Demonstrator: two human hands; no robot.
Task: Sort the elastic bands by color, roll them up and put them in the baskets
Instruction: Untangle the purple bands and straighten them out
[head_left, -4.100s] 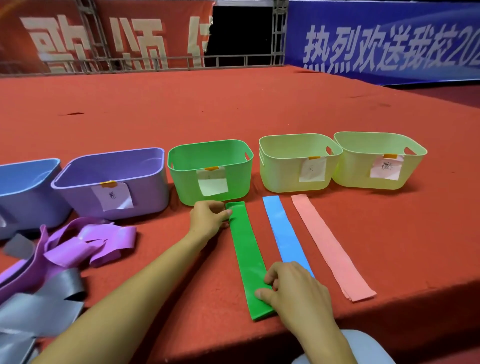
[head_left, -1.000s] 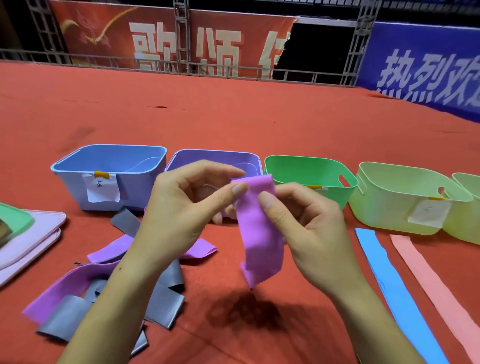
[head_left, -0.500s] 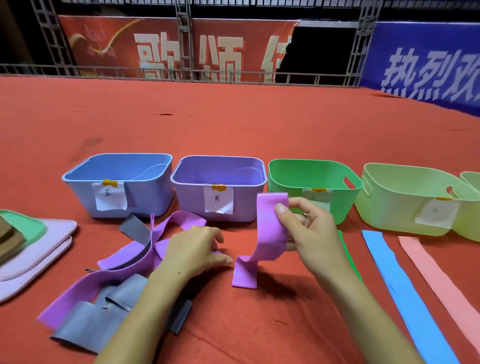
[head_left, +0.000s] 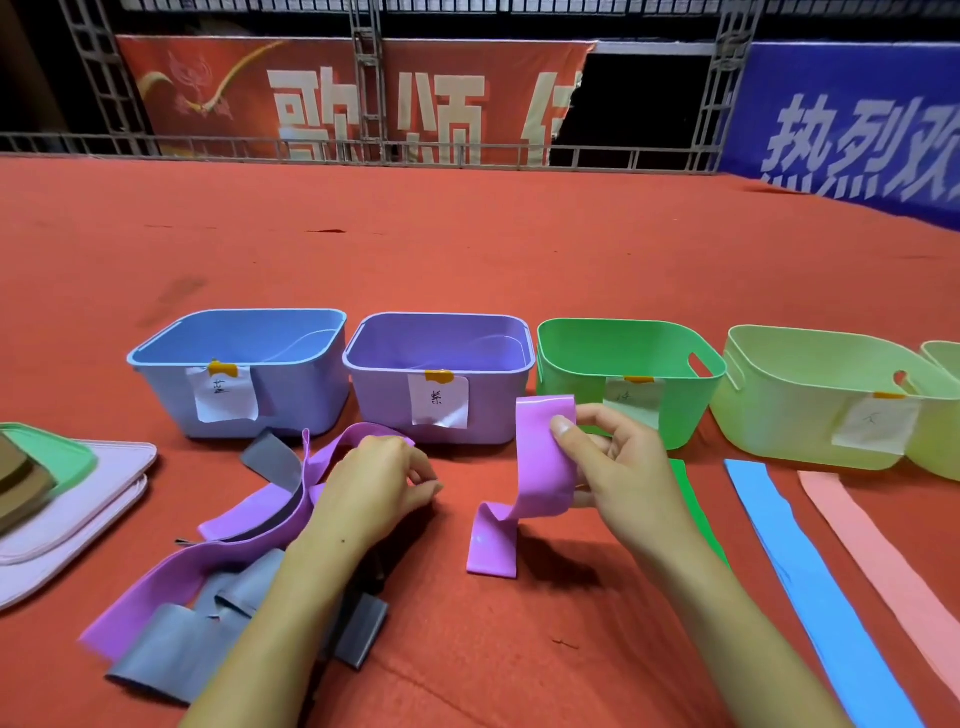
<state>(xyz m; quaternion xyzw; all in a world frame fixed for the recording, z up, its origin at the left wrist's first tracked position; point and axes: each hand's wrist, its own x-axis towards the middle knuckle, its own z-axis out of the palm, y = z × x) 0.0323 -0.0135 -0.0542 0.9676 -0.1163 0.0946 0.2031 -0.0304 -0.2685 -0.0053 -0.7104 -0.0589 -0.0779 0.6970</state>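
Little has moved in the last half second — the right hand (head_left: 618, 467) still pinches the purple band (head_left: 540, 467) near its top, its lower end folded on the red carpet (head_left: 467, 249) before the purple basket (head_left: 441, 379). Fingers loosely curled, the left hand (head_left: 374, 488) rests on the purple-and-grey band pile (head_left: 208, 587) — whether it grips one, I cannot tell.

Bare red carpet (head_left: 467, 244) lies open beyond a row of plastic baskets (head_left: 439, 379) that stands wall to wall, blocking the far side. Near left, a tangle of purple and grey elastic bands (head_left: 208, 587) clutters the carpet; near right, flat green, blue and pink strips (head_left: 810, 577) lie low.
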